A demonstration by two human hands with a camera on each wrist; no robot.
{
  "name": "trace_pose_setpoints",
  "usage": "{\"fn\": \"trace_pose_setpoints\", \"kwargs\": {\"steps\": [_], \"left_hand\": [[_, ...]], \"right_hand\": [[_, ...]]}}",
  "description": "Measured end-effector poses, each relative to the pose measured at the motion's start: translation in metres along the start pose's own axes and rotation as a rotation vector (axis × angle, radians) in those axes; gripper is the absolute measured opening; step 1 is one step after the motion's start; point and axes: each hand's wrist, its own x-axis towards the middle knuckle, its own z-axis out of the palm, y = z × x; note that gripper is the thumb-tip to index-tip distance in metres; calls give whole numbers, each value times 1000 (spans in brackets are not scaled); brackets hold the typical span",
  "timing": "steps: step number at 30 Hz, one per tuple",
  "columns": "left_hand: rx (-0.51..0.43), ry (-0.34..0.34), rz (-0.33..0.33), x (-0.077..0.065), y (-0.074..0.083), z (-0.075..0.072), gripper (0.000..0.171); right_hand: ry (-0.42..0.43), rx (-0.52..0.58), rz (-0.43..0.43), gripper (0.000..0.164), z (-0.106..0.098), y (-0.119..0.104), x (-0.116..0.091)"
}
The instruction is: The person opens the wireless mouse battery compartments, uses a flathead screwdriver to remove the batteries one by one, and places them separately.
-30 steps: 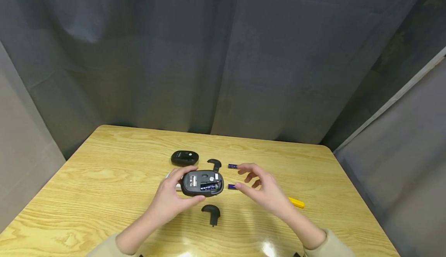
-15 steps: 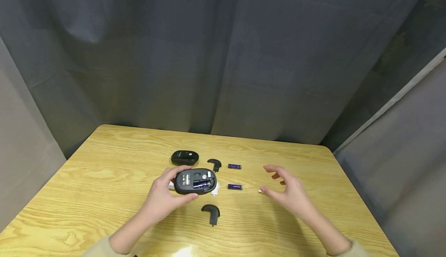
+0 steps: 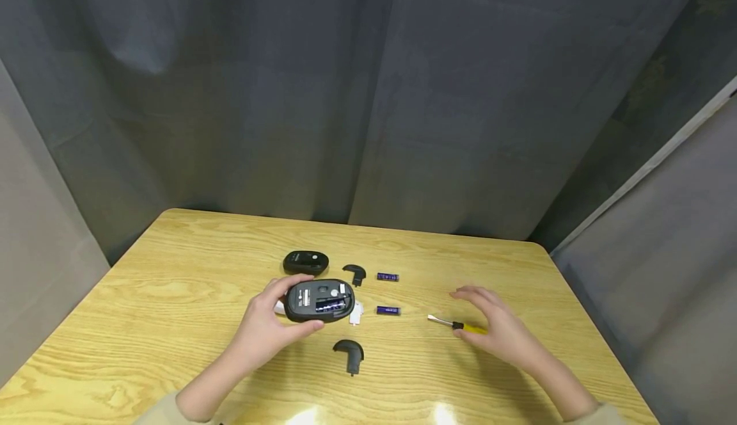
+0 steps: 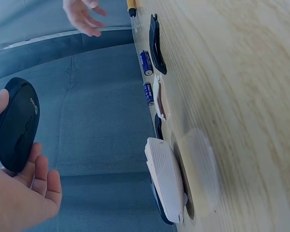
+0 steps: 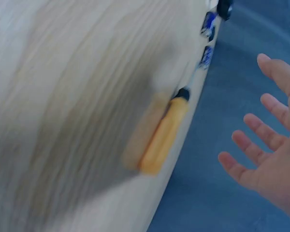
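My left hand [image 3: 261,322] grips a black computer mouse [image 3: 305,313] by its edges, underside up in the head view. Its battery bay lies uncovered, with a dark blue battery [image 3: 331,305] inside. Over the right part of the table, my right hand [image 3: 501,329] hovers with fingers spread and nothing held. Below it lies a screwdriver with a yellow handle [image 5: 165,135] and a metal shaft [image 3: 440,320]. In the right wrist view the fingers are apart from that handle.
Two batteries [image 3: 388,310] [image 3: 388,277] lie mid-table. Two black covers [image 3: 348,352] [image 3: 356,272] and a white cover [image 3: 356,313] are near them. A second black mouse [image 3: 306,262] stands behind; a white mouse [image 4: 165,180] sits under my left hand.
My right hand has moved right, from beside the batteries to above the screwdriver. My left hand has drawn the mouse slightly left, uncovering the white cover.
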Motion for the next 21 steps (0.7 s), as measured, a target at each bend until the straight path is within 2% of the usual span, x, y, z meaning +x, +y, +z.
{"fn": "trace_pose_setpoints", "kwargs": {"steps": [6,11,17,21], "left_hand": [[3,-5,-1,-1,1,-1,69],[-3,-9,-10,-1,2,-1,68],[-4,-5,13,-1,2,-1,68],[-3,-3,17,-1,2,-1,68]], "right_hand": [[-96,-18,25,60,4,20,-7],[-152,-80,26,60,6,31,-9],[-224,-140,59,53,8,40,-8],[-253,-190,33,47,12,45,-5]]}}
